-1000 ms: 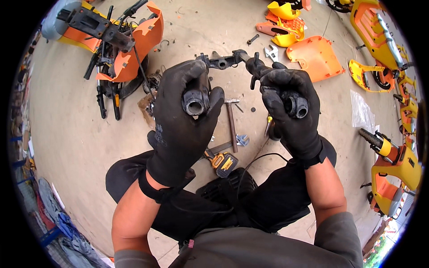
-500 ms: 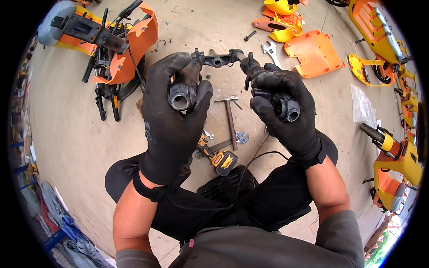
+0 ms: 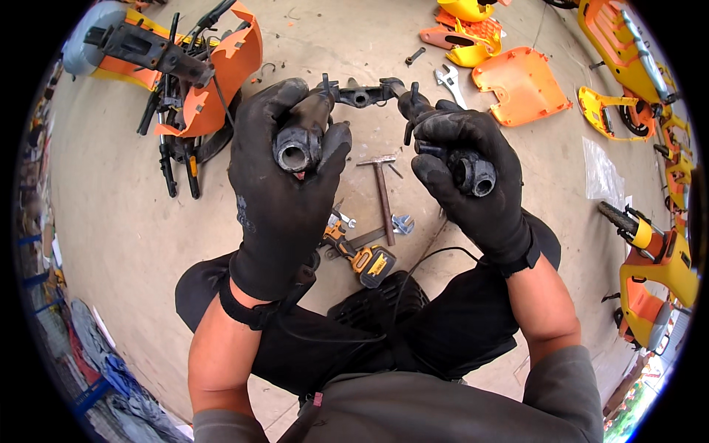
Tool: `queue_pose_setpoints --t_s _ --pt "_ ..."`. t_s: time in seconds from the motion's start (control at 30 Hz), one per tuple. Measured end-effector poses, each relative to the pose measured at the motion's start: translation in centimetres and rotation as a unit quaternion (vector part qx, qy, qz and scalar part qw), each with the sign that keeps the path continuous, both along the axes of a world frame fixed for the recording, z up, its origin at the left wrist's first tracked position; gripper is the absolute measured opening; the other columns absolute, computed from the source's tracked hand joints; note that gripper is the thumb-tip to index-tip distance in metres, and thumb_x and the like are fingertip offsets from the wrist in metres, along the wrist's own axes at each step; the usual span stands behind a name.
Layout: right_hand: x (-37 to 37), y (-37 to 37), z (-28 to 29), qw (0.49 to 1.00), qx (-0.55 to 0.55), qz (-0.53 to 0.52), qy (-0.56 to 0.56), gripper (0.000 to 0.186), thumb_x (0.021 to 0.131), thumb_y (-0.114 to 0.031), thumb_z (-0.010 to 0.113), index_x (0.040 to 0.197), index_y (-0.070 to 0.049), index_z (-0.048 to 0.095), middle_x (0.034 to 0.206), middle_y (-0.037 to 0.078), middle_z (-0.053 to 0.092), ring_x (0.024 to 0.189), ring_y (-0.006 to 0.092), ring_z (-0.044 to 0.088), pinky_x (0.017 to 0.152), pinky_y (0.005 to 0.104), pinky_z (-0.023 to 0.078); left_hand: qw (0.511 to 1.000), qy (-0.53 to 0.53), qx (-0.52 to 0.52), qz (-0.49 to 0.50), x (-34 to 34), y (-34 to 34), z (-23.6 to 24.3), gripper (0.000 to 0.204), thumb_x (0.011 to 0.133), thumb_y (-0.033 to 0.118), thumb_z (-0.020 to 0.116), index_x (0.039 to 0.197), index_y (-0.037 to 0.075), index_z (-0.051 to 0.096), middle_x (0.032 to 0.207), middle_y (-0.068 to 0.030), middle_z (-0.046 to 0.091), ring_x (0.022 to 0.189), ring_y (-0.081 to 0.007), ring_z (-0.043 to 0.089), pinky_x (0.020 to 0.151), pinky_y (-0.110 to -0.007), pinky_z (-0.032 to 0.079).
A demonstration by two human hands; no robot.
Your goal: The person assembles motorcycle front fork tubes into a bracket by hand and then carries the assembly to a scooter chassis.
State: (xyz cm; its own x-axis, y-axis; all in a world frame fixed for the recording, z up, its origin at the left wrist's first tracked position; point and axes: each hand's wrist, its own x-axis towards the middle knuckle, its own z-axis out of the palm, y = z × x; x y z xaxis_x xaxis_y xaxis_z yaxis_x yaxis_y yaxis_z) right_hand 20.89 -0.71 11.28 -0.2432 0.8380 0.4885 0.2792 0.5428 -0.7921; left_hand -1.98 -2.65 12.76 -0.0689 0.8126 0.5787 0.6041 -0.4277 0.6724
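My black-gloved left hand [image 3: 273, 192] is closed around the left tube [image 3: 314, 114] of a dark metal fork assembly, its open round end facing me. My gloved right hand [image 3: 480, 199] grips the right tube [image 3: 474, 173], whose ringed end also points toward me. A crossbar [image 3: 362, 96] with a central hole spans the far ends of the tubes. Below, on the floor, lie a hammer [image 3: 382, 199], a yellow-and-black cordless tool [image 3: 365, 262] and an adjustable wrench [image 3: 402, 225].
A partly stripped orange-and-black scooter [image 3: 203, 111] lies upper left. Another wrench [image 3: 450, 85], yellow and orange panels [image 3: 521, 88] and a plastic bag [image 3: 602, 173] are at upper right. Scooters [image 3: 650, 288] line the right edge; cloths [image 3: 96, 369] are at lower left.
Both hands and the fork assembly have moved a little leftward and away from me over the last second, the left more than the right. Both grips remain closed.
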Motion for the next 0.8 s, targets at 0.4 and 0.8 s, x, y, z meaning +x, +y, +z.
queue_pose_setpoints --t_s 0.4,0.8 --pt "-0.4 0.4 -0.1 0.999 -0.005 0.015 0.035 0.036 0.085 -0.021 0.084 0.109 -0.003 0.064 0.097 0.008 0.071 0.087 0.0155 0.070 0.079 0.0293 0.056 1.000 -0.015 -0.027 -0.003 -0.3 0.2 -0.1 0.048 0.084 0.004 0.078 0.126 -0.003 0.056 0.121 -0.0145 0.062 0.109 -0.0225 0.063 0.096 -0.034 0.050" --pt "-0.9 0.3 0.5 0.999 -0.013 0.028 0.017 0.030 0.087 -0.003 0.078 0.113 -0.001 0.064 0.106 0.007 0.069 0.096 0.0129 0.067 0.087 0.0278 0.055 0.998 -0.042 -0.037 -0.008 -0.4 0.2 0.3 0.044 0.088 0.001 0.073 0.128 -0.002 0.055 0.125 -0.0143 0.061 0.116 -0.0219 0.062 0.100 -0.034 0.051"
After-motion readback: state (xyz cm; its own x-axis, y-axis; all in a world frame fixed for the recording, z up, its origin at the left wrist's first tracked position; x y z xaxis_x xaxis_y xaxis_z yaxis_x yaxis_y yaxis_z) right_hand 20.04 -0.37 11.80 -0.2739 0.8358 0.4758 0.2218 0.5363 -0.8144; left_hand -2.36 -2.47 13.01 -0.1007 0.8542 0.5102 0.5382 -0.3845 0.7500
